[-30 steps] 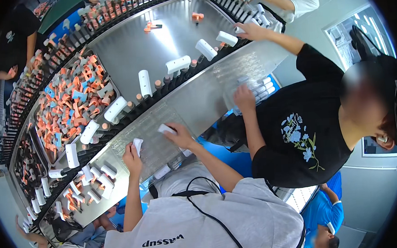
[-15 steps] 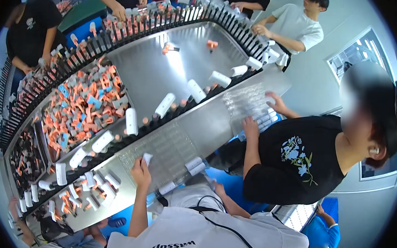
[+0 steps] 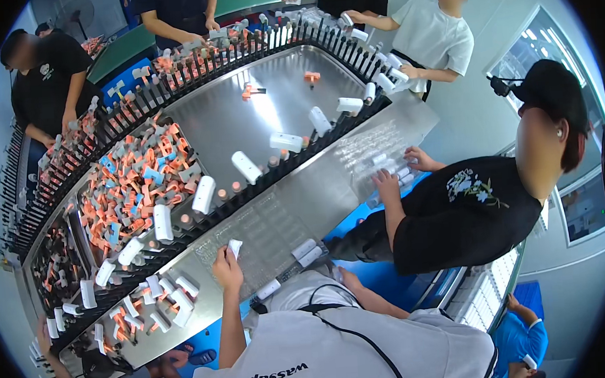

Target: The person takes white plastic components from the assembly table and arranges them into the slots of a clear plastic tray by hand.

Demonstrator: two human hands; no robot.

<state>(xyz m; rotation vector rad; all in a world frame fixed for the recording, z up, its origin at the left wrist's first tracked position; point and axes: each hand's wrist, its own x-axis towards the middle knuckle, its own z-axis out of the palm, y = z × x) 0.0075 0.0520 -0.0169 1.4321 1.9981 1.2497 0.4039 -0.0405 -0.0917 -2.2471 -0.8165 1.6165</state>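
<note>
Looking down from the head view, the left hand [image 3: 227, 268] pinches a small white piece [image 3: 235, 247] over the clear tray [image 3: 263, 233] on the steel surface [image 3: 330, 187], just beside the black conveyor rail [image 3: 247, 192] carrying white capsules [image 3: 204, 194]. The right hand [image 3: 341, 277] sits low at the surface edge near two white tubes [image 3: 306, 252]; whether it is spread or closed cannot be told. A heap of orange and grey parts [image 3: 133, 189] lies beyond the rail. A neighbouring person's hands [image 3: 398, 173] rest on another tray.
</note>
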